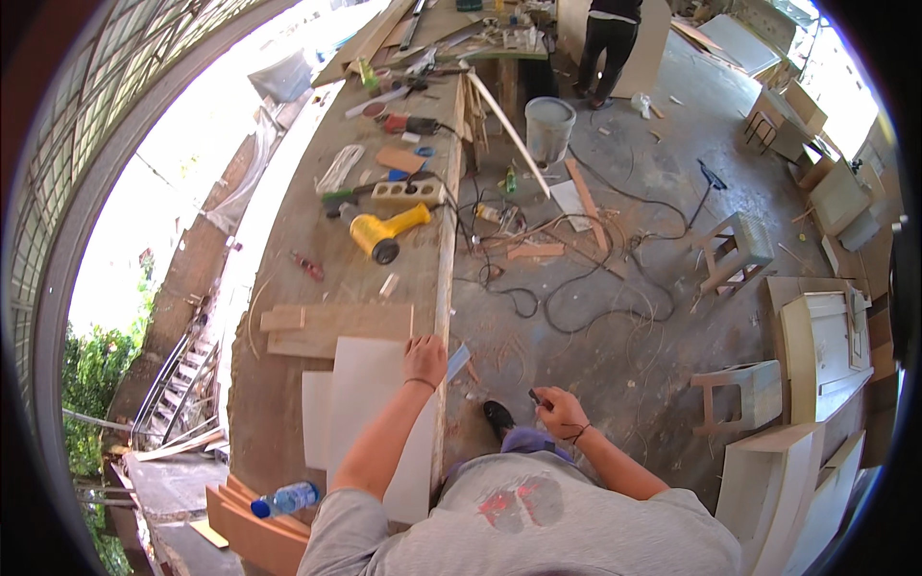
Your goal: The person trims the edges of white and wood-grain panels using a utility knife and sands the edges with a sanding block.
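My left hand (424, 362) is closed at the upper right corner of a white board (380, 413) on the workbench; what its fingers hold is hidden. Beside its wrist, past the bench edge, shows a flat blue-grey strip (459, 361); I cannot tell whether the hand touches it. My right hand (561, 413) is closed around a small dark object (537, 396), held over the floor in front of my body. Its kind is too small to make out. Wooden boards (351, 322) lie just beyond the white one.
On the bench (317, 221) lie a yellow heat gun (384, 233), a power strip (407, 193), a red-and-black power tool (408, 124) and a water bottle (286, 499). Right of it are cables, wood scraps, a bucket (549, 130) and stools (738, 252). Another person (607, 48) stands far off.
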